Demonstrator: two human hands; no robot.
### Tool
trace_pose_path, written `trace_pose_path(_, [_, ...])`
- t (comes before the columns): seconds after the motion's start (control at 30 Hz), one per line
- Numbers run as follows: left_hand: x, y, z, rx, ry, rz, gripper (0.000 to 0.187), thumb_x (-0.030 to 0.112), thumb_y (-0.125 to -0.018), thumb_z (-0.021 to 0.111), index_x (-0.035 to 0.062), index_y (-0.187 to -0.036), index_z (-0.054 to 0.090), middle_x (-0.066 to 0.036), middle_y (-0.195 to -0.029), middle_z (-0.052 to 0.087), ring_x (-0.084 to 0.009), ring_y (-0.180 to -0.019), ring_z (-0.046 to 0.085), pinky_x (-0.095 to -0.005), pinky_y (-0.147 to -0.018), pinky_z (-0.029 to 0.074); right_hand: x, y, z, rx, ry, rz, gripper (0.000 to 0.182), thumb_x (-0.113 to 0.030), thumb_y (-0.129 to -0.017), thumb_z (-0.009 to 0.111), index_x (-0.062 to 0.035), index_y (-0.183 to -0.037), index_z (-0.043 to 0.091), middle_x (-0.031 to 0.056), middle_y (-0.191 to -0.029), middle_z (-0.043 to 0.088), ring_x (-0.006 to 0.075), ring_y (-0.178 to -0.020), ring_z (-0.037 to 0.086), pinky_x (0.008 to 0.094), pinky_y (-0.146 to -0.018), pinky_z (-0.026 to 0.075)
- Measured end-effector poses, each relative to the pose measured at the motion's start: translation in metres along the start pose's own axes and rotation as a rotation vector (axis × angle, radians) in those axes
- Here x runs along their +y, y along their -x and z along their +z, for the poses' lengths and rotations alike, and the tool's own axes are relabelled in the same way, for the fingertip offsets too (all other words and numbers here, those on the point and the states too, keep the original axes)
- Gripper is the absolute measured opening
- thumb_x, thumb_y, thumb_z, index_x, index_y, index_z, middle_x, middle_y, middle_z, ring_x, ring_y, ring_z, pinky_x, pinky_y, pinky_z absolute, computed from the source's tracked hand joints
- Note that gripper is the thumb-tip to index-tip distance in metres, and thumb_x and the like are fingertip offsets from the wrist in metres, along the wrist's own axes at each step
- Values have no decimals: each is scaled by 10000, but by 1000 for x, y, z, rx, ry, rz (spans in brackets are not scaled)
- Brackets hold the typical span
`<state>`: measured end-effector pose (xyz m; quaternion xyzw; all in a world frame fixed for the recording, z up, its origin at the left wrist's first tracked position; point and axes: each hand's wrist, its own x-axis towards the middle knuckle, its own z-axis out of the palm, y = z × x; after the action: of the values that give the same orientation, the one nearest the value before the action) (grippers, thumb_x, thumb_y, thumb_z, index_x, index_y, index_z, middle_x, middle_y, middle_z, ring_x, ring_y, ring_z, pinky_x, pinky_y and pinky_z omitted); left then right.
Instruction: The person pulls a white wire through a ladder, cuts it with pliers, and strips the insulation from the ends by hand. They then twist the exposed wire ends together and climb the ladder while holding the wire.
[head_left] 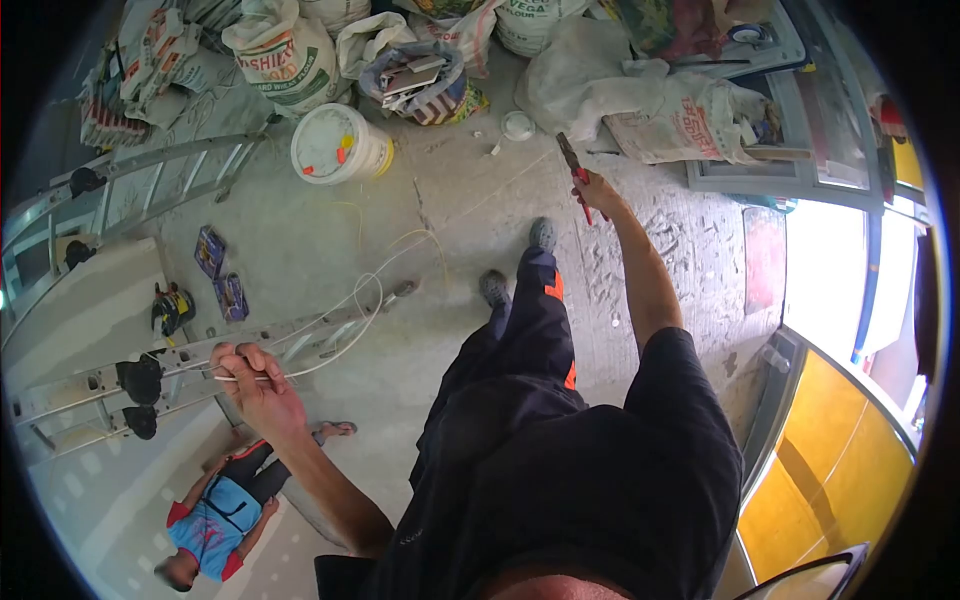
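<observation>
My left hand (pixel 262 392) is closed around a thin white cable (pixel 340 358), out at the left beside a ladder. From the fingers the cable rises into a loose loop over the floor. Out to the right, my right hand (pixel 597 192) grips a pair of pliers (pixel 570 157) with red handles and dark jaws. The jaws point away from me, up toward the sacks, and whether they are parted is too small to tell. Thin yellow strands (pixel 412 236) lie on the floor near the loop.
A ladder (pixel 75 398) lies at the left, with another ladder (pixel 155 190) beyond. Ahead stand a white bucket (pixel 318 150), full sacks (pixel 285 62) and a bag of scraps (pixel 425 95). Another person (pixel 222 510) stands at lower left. Yellow panels (pixel 825 460) stand at right.
</observation>
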<state>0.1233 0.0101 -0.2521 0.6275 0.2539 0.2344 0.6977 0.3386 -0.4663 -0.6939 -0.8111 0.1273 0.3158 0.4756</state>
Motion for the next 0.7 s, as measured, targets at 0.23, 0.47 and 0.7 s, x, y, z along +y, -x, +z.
trace_pose_path(0.23, [-5, 4, -3, -19, 7, -2, 189, 251, -1035, 523, 104, -1153, 508, -16, -773, 466, -80, -625, 422, -182, -544, 367, 1, -4, -11, 79, 276, -165, 294, -300, -1012, 518, -34, -1128, 568, 78, -766, 663, 160, -602, 632, 335, -570, 533])
trace_pose_path(0.47, [-13, 9, -5, 0, -1, 4, 206, 264, -1028, 537, 97, -1145, 508, -17, -765, 463, -75, -610, 425, -187, -506, 357, -21, 33, -4, 97, 178, 179, 452, -465, -863, 700, -21, -939, 660, 119, -721, 663, 225, -574, 651, 390, -582, 530])
trace_pose_path(0.7, [-43, 14, -22, 72, 123, -36, 178, 212, -983, 616, 114, -1101, 526, 54, -803, 435, -36, -630, 366, -186, -501, 291, 38, 65, 21, 372, 334, -44, 520, -368, -741, 825, -33, -1092, 638, 158, -893, 700, 317, -824, 646, 430, -761, 516])
